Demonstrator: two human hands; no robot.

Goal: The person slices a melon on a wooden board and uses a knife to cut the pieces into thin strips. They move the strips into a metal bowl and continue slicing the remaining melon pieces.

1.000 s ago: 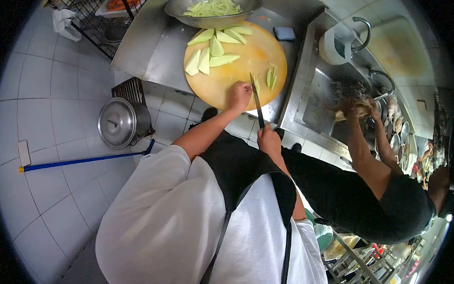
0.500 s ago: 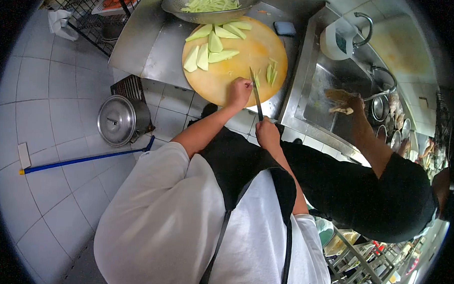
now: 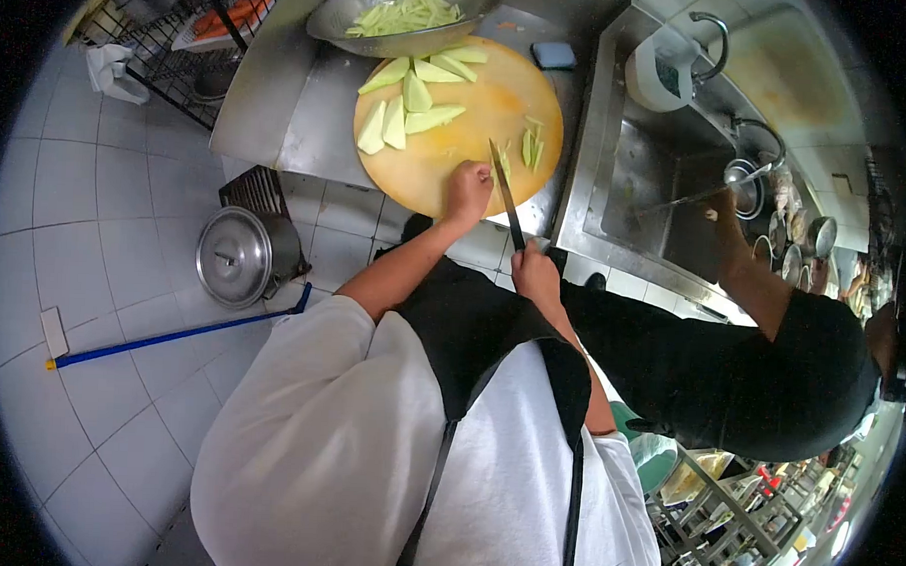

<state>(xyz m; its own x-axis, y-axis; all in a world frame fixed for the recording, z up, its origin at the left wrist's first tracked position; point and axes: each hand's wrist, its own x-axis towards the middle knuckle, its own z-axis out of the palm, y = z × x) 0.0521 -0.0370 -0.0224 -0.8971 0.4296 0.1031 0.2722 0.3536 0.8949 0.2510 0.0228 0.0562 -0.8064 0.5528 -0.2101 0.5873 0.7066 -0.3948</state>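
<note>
My right hand (image 3: 536, 273) grips a long knife (image 3: 507, 192), its blade pointing away from me over the round yellowish cutting board (image 3: 466, 189). My left hand (image 3: 468, 191) is closed at the board's near edge, just left of the blade; whatever its fingers pinch is hidden. Thin pale-green vegetable strips (image 3: 533, 144) lie right of the knife, with a few more beside the blade. Several thick pale-green wedges (image 3: 417, 94) rest on the far left half of the board. Behind it, a metal colander (image 3: 327, 29) holds a heap of cut strips (image 3: 413, 12).
At right, a co-worker's hand (image 3: 723, 205) holds a long thin tool over the metal sink (image 3: 627, 169). A blue-grey sponge (image 3: 554, 55) lies behind the board. A lidded pot (image 3: 232, 255) and a blue-handled pole (image 3: 172, 335) are on the floor at left.
The view has shifted a little. My hands stay close to the board with the knife between them. The co-worker's hand has moved, and a long thin tool now shows over the sink.
</note>
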